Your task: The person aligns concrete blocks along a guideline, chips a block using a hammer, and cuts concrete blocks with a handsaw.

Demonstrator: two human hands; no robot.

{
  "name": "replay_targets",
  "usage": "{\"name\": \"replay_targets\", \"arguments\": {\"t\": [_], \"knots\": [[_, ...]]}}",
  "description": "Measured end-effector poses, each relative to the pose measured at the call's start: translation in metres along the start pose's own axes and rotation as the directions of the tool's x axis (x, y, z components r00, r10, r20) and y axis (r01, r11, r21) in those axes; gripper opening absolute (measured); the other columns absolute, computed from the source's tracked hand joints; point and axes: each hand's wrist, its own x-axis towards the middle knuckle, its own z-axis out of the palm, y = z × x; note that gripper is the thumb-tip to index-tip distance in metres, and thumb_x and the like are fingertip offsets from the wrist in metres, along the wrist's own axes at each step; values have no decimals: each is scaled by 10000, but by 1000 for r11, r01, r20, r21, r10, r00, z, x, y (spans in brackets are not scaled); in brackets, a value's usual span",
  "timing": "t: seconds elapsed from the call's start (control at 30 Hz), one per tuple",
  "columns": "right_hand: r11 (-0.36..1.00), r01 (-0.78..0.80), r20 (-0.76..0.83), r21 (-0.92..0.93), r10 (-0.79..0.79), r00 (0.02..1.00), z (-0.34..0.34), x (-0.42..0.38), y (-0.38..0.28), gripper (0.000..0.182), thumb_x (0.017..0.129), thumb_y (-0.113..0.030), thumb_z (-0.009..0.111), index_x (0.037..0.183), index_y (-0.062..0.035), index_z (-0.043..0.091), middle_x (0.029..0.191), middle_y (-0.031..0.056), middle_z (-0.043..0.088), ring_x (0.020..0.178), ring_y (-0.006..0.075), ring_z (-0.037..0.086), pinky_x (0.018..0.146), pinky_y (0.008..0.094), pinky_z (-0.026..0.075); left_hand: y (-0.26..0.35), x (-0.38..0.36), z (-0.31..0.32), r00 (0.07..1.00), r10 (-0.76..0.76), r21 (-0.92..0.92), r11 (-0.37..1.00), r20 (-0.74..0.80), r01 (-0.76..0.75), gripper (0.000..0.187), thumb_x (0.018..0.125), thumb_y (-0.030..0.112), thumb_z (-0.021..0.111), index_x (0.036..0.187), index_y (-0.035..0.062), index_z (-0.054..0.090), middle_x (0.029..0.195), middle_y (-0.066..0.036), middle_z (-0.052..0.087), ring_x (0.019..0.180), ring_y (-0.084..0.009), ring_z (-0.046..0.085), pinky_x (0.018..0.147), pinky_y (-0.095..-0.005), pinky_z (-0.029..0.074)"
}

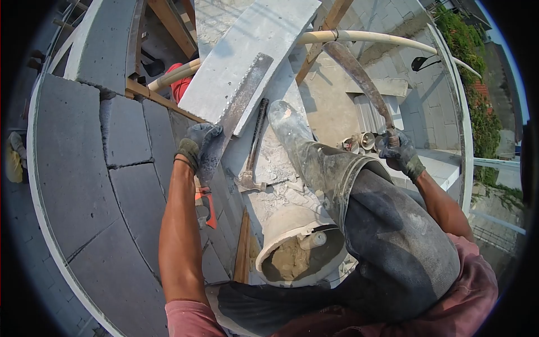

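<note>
My left hand [201, 147] is clamped around the notched trowel [238, 98] lying on the grey block [247, 50]; my right hand [397, 150] grips the saw [359, 76], raised beside my boot [292, 132]. Looks like block-trimming; next, I'd say, the blade must meet the block squarely.

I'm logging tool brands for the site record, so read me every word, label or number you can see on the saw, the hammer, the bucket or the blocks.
None can be read.
Saw under the left hand: no mark shows.
Hammer: no label shows.
Bucket: plain, no print.
Blocks: no stamp.
Blade held by the right hand: bare.
Orange tool: too blurred to tell.
</note>
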Motion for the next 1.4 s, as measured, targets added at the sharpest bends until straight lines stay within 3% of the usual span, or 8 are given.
{"name": "replay_targets", "arguments": {"t": [0.03, 0.17, 0.27, 0.37, 0.5, 0.6, 0.77, 1.4], "knots": [[962, -25, 22, 273, 19, 1000, 20, 18, -25, 246, 886, -224, 706, 1026, -56, 593, 844, 20, 606, 623, 73, 533, 553, 261, 476, 10, -4, -1, 994, -110, 17, 994, 5, 109, 220, 900, 221, 560, 885, 48, 696, 903, -133, 682, 841, -261, 648, 756, -353, 501], [803, -110, 118, 586, 49, 992, 73, 97, -76, 225, 906, -292, 677, 969, -88, 608, 722, -5, 570, 566, 86, 528, 496, 273, 458, 10, -6, -1, 1000, -18, 62, 998, -5, 18, 240, 903, 240, 567, 900, 37, 696, 865, -121, 680, 801, -229, 642, 741, -340, 501], [975, 221, 2, -1, -221, 975, 103, 155, -63, 263, 927, -349, 637, 895, -89, 617, 637, 26, 561, 501, 122, 527, 469, 296, 444, 10, -7, 0, 991, -133, -172, 977, -10, 130, 267, 902, 259, 582, 916, 17, 695, 829, -98, 674, 762, -184, 624, 724, -327, 498], [978, 199, -89, -64, -204, 975, 125, 171, -65, 337, 935, -396, 610, 848, -70, 607, 576, 83, 534, 437, 163, 506, 468, 322, 441, 5, -7, 2, 975, -221, -339, 915, 32, 219, 285, 894, 283, 612, 908, 11, 696, 802, -63, 661, 715, -144, 596, 682, -310, 495], [933, 253, -77, -256, -281, 957, 133, 174, -57, 297, 953, -370, 568, 924, -82, 636, 785, 135, 628, 663, 287, 615, 624, 373, 497, 9, -8, -1, 988, -151, -327, 934, 7, 145, 251, 878, 283, 651, 886, 36, 699, 781, -33, 646, 672, -128, 580, 629, -295, 487], [901, 277, -76, -335, -319, 945, 142, 182, -45, 249, 957, -333, 547, 973, -112, 661, 998, 125, 652, 940, 362, 609, 778, 398, 499, 11, -9, 1, 978, -205, -424, 883, 37, 201, 239, 873, 278, 661, 880, 42, 698, 776, -27, 643, 661, -123, 576, 616, -292, 486], [784, 463, -65, -414, -533, 844, 134, 194, -33, 272, 935, -354, 578, 987, -96, 647, 921, 162, 657, 858, 401, 613, 717, 421, 503, 13, -10, 0, 972, -235, -408, 887, 6, 217, 238, 865, 275, 672, 876, 38, 695, 776, -28, 646, 663, -123, 577, 617, -295, 490], [804, 367, 16, -468, -407, 913, 118, 168, -55, 205, 909, -279, 618, 1029, -118, 654, 947, 142, 670, 845, 351, 642, 714, 408, 537, 16, -11, -1, 982, -191, -422, 889, 9, 176, 225, 866, 268, 680, 764, 69, 663, 691, -12, 605, 596, -122, 548, 554, -293, 464]]}}
